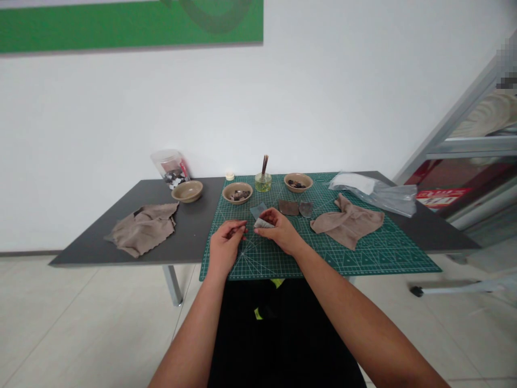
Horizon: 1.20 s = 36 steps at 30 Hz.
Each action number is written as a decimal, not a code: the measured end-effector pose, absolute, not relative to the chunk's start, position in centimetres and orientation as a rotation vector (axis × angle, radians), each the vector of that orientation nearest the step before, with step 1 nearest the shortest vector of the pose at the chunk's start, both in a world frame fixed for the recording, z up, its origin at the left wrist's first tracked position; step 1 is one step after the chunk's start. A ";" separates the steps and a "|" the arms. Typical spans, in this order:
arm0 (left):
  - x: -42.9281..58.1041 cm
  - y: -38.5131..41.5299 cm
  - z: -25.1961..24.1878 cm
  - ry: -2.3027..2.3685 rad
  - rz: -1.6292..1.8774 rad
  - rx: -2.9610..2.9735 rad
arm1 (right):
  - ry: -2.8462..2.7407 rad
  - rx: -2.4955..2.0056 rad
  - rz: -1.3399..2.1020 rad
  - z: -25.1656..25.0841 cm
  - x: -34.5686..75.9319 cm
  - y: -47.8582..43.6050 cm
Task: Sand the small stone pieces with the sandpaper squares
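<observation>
At frame centre, over the green mat (363, 253), the right hand (280, 229) pinches a small grey patch (264, 222), steadying it. The left hand (226, 242) has its fingertips closed as if on something thin; what, I cannot tell. 3 more patches (288, 207) lie just beyond.

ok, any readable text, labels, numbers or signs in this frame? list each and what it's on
None can be read.
Red sign at right under the metal frame: white lettering, too blurred.
Clear plastic jar at the table's back left: red label, too small.
Green cutting mat: printed grid lines and edge markings, no digits legible.
Small grey piece held in the right hand, left hand beside it: no print visible.
</observation>
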<state>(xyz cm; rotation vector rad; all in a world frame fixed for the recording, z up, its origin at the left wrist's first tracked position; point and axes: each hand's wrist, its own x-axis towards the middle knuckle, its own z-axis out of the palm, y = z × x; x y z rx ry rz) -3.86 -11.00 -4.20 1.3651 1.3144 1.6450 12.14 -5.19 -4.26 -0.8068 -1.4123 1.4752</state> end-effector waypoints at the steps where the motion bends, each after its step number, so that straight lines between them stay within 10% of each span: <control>1: -3.9 -11.0 -4.2 1.316 1.639 1.361 | -1.414 -0.818 1.475 -4.2 12.2 -5.2; 21: -3.8 -11.2 -4.0 1.457 1.642 1.283 | -1.861 -0.865 0.934 -3.5 12.7 -5.9; 36: -4.1 -11.2 -4.3 1.498 1.683 1.370 | -1.818 -0.912 1.336 -3.7 12.6 -7.1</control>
